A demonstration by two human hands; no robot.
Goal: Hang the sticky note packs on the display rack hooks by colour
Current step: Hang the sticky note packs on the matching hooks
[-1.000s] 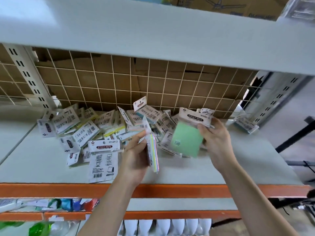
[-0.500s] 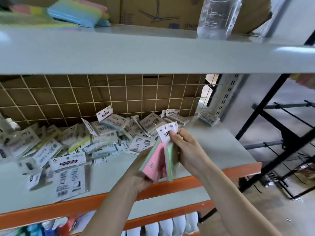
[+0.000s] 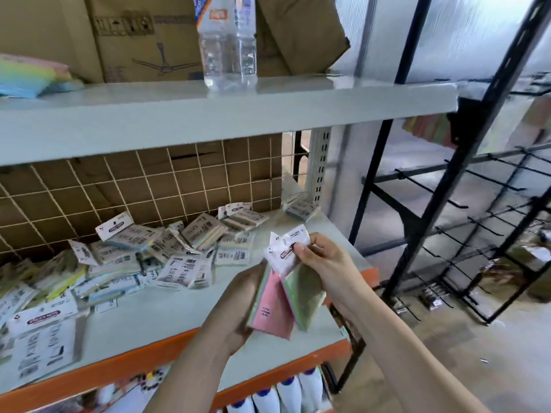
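the view has swung right since half a second ago, so the black display rack (image 3: 465,222) with its bare hooks now fills the right side, while the pile of sticky note packs (image 3: 155,257) on the grey shelf (image 3: 167,311) has slid toward the left. both hands have come with the turn and now sit over the near right corner of the shelf, nearer the rack than before. the left hand (image 3: 238,305) curls around the lower part of a pink pack (image 3: 272,311), holding it upright from the left side, much as it did earlier. the right hand (image 3: 322,260) pinches the white header card (image 3: 283,248) of a green pack (image 3: 304,293) between thumb and fingers, and that pack hangs down just beside the pink one, touching it; a second ago it was held apart, over the pile. the rack stands well apart from the two held packs. on the upper shelf (image 3: 208,114) a clear water bottle (image 3: 228,43) stands in front of a cardboard box (image 3: 143,37), and a stack of coloured pads (image 3: 32,76) lies at the far left, all closer to the centre of the view than before.
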